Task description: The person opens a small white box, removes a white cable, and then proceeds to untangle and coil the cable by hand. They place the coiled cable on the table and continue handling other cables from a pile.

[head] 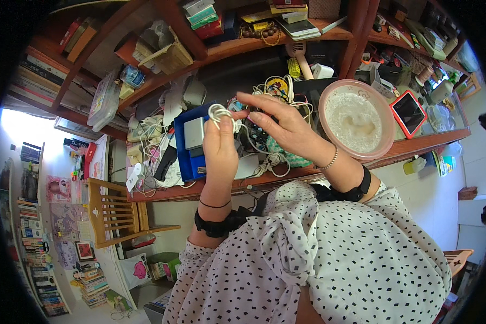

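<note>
A small coil of white cable [217, 111] is pinched between the thumb and fingers of my left hand [220, 148]. My right hand [287, 127] is held just right of the coil, thumb and fingers apart, with no object plainly in its grasp. Below my left hand an open blue box [182, 162] holds a silver rectangular device [194, 134]. Another bundle of white cable [272, 161] lies at the desk's front edge, under my right hand. Behind my hands is a heap of tangled cables and small items, partly hidden by them.
A pink basin [390, 129] of cloudy, foamy water stands to the right, beside a red-framed tablet [408, 113]. Loose white cables [150, 133] and a black object [166, 163] lie left of the box. Shelves [227, 49] line the back; a wooden chair [113, 212] is at left.
</note>
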Tool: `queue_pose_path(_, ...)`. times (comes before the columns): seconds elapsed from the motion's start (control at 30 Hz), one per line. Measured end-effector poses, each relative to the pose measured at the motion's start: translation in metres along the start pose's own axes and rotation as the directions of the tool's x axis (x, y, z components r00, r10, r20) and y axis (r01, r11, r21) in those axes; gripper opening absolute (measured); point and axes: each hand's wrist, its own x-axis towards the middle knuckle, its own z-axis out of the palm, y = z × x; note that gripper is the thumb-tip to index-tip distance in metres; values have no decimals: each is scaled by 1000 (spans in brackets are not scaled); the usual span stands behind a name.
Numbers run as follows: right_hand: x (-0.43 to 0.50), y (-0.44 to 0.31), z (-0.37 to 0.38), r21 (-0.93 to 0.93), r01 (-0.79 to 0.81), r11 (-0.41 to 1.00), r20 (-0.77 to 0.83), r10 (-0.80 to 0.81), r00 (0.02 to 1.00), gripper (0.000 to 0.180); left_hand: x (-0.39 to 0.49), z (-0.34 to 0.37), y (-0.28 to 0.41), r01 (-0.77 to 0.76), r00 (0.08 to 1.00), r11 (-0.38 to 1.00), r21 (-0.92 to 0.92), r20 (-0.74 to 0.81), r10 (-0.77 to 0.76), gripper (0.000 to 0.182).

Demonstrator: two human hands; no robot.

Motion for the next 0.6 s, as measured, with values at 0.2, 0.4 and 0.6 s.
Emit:
queue_pose_path(0.2, -4, 2, 12, 156, -154, 976, 197, 122, 973, 47, -5, 5, 14, 51, 998, 911, -409, -3, -57, 26)
queue_pose_path(0.4, -4, 6, 14, 84, -314, 946, 405, 256, 878, 20, 3, -5, 12, 94, 986, 675, -732, -25, -165, 26)
queue_pose_path(0.6, -6, 2, 13, -103, -156, 982, 447, 185, 875, 20, 10, -20, 5, 211, 971, 338, -917, 157, -180, 22)
